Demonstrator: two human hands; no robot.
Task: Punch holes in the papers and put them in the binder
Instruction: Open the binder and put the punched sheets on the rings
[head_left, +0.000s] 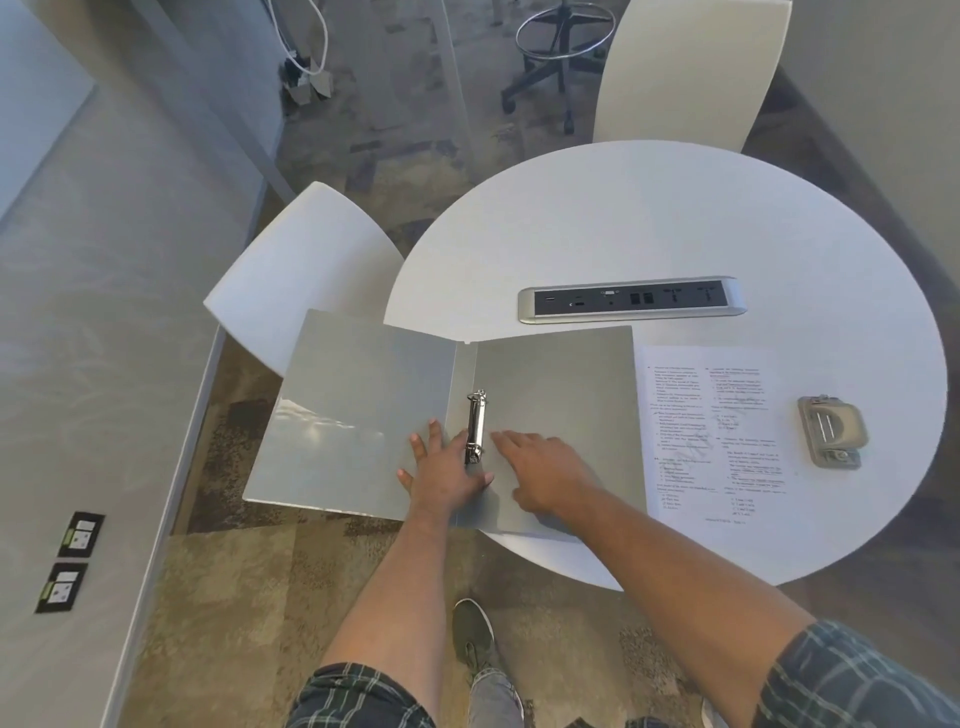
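A grey binder (358, 410) lies wide open on the round white table (675, 218), its left cover hanging past the table's edge. Its metal ring mechanism (476, 426) runs along the spine. My left hand (441, 467) rests flat on the left cover beside the rings, fingers spread. My right hand (545, 470) lies flat on the right cover, fingertips close to the rings. Printed papers (717, 441) lie on the table right of the binder. A grey hole punch (831, 431) sits to the right of the papers.
A silver power and socket strip (631, 299) is set into the table behind the binder. Two white chairs stand by: one (306, 270) at the left under the binder's cover, one (685, 73) at the far side. My shoe (472, 634) is on the carpet below.
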